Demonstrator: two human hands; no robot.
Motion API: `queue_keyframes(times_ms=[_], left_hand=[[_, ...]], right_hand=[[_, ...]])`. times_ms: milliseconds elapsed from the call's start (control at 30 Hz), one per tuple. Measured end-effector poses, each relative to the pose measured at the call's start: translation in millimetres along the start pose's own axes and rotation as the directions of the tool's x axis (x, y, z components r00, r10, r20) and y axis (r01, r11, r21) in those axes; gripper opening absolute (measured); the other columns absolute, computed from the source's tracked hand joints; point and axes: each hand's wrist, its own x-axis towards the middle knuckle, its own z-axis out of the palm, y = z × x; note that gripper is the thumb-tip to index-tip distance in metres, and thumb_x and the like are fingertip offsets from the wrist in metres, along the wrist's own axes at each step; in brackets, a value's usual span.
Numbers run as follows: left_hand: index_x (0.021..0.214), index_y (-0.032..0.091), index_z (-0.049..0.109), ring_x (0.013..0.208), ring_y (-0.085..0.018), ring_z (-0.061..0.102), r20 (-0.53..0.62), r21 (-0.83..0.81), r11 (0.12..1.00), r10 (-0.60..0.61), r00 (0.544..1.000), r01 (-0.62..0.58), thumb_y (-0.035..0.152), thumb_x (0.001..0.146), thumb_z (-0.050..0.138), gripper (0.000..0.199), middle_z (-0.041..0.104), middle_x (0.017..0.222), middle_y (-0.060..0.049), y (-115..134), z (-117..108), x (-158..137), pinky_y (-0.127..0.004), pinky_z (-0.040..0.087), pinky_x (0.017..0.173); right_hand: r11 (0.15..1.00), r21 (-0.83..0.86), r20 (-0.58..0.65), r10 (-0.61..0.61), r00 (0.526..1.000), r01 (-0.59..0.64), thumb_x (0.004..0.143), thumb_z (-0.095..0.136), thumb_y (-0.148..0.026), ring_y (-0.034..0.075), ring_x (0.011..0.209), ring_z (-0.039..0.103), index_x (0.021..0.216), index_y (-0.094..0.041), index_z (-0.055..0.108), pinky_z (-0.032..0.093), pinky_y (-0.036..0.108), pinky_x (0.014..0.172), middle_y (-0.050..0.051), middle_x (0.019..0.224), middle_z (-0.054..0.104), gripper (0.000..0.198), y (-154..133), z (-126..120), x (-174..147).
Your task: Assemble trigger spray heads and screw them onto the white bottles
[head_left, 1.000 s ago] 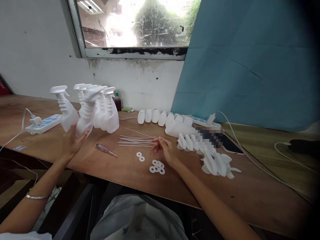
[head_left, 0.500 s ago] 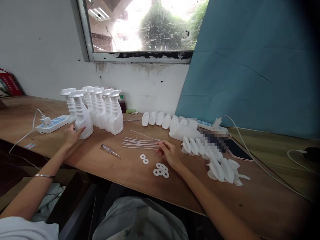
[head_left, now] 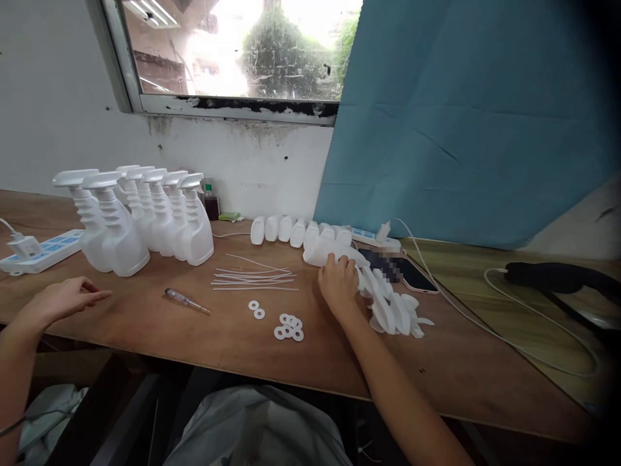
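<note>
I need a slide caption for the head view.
Right hand at a lying white bottle; left hand empty near spray bottles.

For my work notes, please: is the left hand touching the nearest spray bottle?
Apart. The head view shows a strip of bare table between the left hand and the nearest spray bottle.

Wooden table (head_left: 218, 340), brown top. Far left: white spray bottles (head_left: 162, 220) standing in a bunch, power strip (head_left: 61, 244) left of them, dark bottle (head_left: 212, 206) and green box (head_left: 229, 217) by the wall. Middle: screwdriver (head_left: 187, 300), thin white tubes (head_left: 252, 279) (roughly parallel, one askew), flat washers (head_left: 291, 321) nearer. Far middle: row of white plastic pieces (head_left: 285, 229), one bottle on its side (head_left: 317, 250) in front. Right: white curved parts (head_left: 383, 310), phone (head_left: 421, 278) behind.
</note>
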Motion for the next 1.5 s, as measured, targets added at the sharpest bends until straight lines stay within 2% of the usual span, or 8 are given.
queue_keyframes(times_ms=[167, 367, 433, 500, 733, 1100, 1367, 1500], left_hand=[[0.080, 0.025, 0.062, 0.063, -0.017, 0.056, 0.113, -0.201, 0.900, 0.414, 0.903, -0.387, 0.067, 0.069, 0.044, 0.047, 0.065, 0.068, 0.003, 67.8, -24.9, -55.1, -0.025, 0.040, 0.059], [0.088, 0.024, 0.067, 0.077, -0.016, 0.058, 0.164, -0.369, 0.442, 0.897, 0.411, -0.818, 0.033, 0.083, 0.044, 0.025, 0.063, 0.088, -0.003, 196.5, 15.4, -81.3, -0.023, 0.041, 0.065], [0.091, 0.027, 0.068, 0.082, -0.019, 0.058, 0.218, -0.390, 0.338, 0.938, 0.271, -0.857, 0.031, 0.076, 0.056, 0.019, 0.063, 0.088, -0.003, 219.3, 37.1, -70.8, -0.024, 0.040, 0.068], [0.084, 0.026, 0.069, 0.078, -0.019, 0.058, 0.272, -0.434, 0.324, 0.937, 0.221, -0.841, 0.027, 0.068, 0.065, 0.017, 0.063, 0.083, -0.003, 231.6, 55.0, -58.1, -0.023, 0.039, 0.066], [0.072, 0.017, 0.066, 0.061, -0.014, 0.056, 0.270, -0.590, 0.357, 0.932, 0.240, -0.724, 0.032, 0.065, 0.068, 0.017, 0.062, 0.065, 0.000, 236.7, 76.9, -42.8, -0.020, 0.037, 0.055], [0.097, 0.012, 0.062, 0.057, -0.010, 0.048, 0.038, -0.780, 0.350, 0.854, 0.519, -0.519, 0.042, 0.079, 0.053, 0.036, 0.061, 0.071, -0.002, 244.7, 84.4, -56.5, -0.021, 0.037, 0.053], [0.110, 0.020, 0.057, 0.077, -0.013, 0.054, -0.050, -0.799, 0.283, 0.847, 0.528, -0.530, 0.038, 0.072, 0.063, 0.042, 0.059, 0.095, -0.003, 244.7, 81.5, -66.4, -0.025, 0.044, 0.069], [0.106, 0.019, 0.053, 0.095, -0.017, 0.056, -0.162, -0.777, 0.172, 0.875, 0.457, -0.606, 0.034, 0.071, 0.066, 0.041, 0.060, 0.104, -0.005, 244.7, 80.9, -69.6, -0.029, 0.044, 0.083]], right_hand=[[0.997, -0.081, 0.058, 0.023, 0.998, -0.018, 0.079, 0.038, -0.006, 0.037, 0.089, 0.052, 0.095, -0.006, 0.057, 0.039, 0.042, 0.067, 0.024, 0.082, 0.057, 0.025, 8.3, 1.6, 0.3], [0.991, 0.130, 0.083, -0.048, 0.995, 0.037, 0.081, 0.041, -0.013, 0.031, 0.095, 0.052, 0.126, -0.010, 0.037, 0.040, 0.042, 0.079, 0.019, 0.101, 0.058, 0.045, -4.1, 5.6, -0.5], [0.866, 0.498, 0.147, -0.029, 0.989, -0.048, 0.080, 0.046, -0.019, 0.027, 0.094, 0.054, 0.132, -0.013, 0.027, 0.039, 0.042, 0.084, 0.015, 0.106, 0.056, 0.056, -9.2, 9.4, -0.8], [0.633, 0.757, 0.245, -0.044, 0.969, -0.163, 0.078, 0.051, -0.025, 0.023, 0.089, 0.057, 0.128, -0.017, 0.032, 0.041, 0.040, 0.084, 0.011, 0.106, 0.056, 0.054, -14.6, 14.1, -2.5], [0.397, 0.864, 0.404, -0.176, 0.898, -0.311, 0.061, 0.069, -0.037, 0.019, 0.081, 0.060, 0.078, -0.019, 0.053, 0.047, 0.032, 0.075, 0.002, 0.083, 0.064, 0.030, -28.8, 28.9, -14.9], [0.345, 0.830, 0.520, -0.192, 0.832, -0.439, 0.046, 0.078, -0.027, 0.013, 0.064, 0.055, 0.065, -0.017, 0.051, 0.043, 0.027, 0.064, -0.003, 0.069, 0.062, 0.035, -28.8, 39.6, -21.9], [0.275, 0.819, 0.564, -0.232, 0.792, -0.503, 0.048, 0.077, -0.029, 0.013, 0.065, 0.056, 0.065, -0.019, 0.048, 0.045, 0.028, 0.066, -0.003, 0.070, 0.063, 0.035, -30.9, 36.6, -24.9], [0.272, 0.826, 0.556, -0.243, 0.795, -0.494, 0.051, 0.076, -0.028, 0.012, 0.064, 0.055, 0.067, -0.018, 0.048, 0.045, 0.026, 0.065, -0.005, 0.066, 0.059, 0.033, -31.8, 36.4, -24.7]])
